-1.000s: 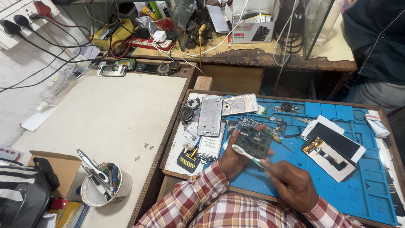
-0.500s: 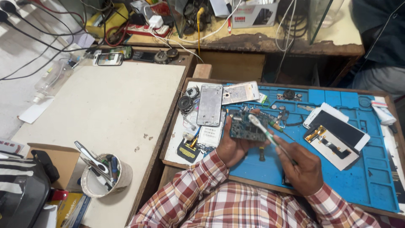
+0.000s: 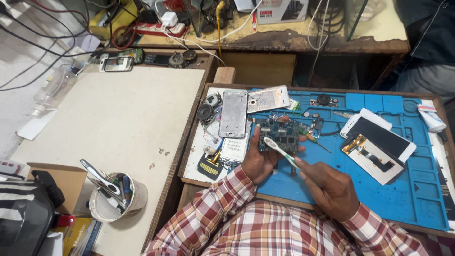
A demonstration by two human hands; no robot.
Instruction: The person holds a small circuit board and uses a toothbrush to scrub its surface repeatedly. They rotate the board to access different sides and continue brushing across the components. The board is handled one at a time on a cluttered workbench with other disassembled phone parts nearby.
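Two hands at work over one blue repair mat (image 3: 417,199). Left hand (image 3: 259,161) clasped around one small circuit board (image 3: 279,136), thumb on its left edge and fingertips along its far and right edges, holding it just above the mat, face up toward the camera. Right hand (image 3: 329,187) closed on the handle of one toothbrush (image 3: 280,150), pinched between thumb and fingers. Toothbrush lying on a diagonal, long axis running from the right hand at lower right up to the upper left, white head pointing up-left and resting on the lower left part of the board. Board roughly rectangular, long axis running left to right.

Left of the board: one silver phone frame (image 3: 233,113) lying lengthwise away from the camera, one pale rear cover (image 3: 268,98) just beside it at its upper right, two round dark speaker-like parts (image 3: 205,113) near its left edge. Right of the board: two phone display pieces, one with a white border and black glass (image 3: 381,137), one thinner panel with a ribbon (image 3: 369,159) overlapping just beneath it. One white tube (image 3: 430,116) at the mat's far right edge.

On the pale tabletop (image 3: 109,118) to the left: one cup of tools (image 3: 118,199), with tweezers sticking out up-left. One phone (image 3: 116,64) at the tabletop's far edge.
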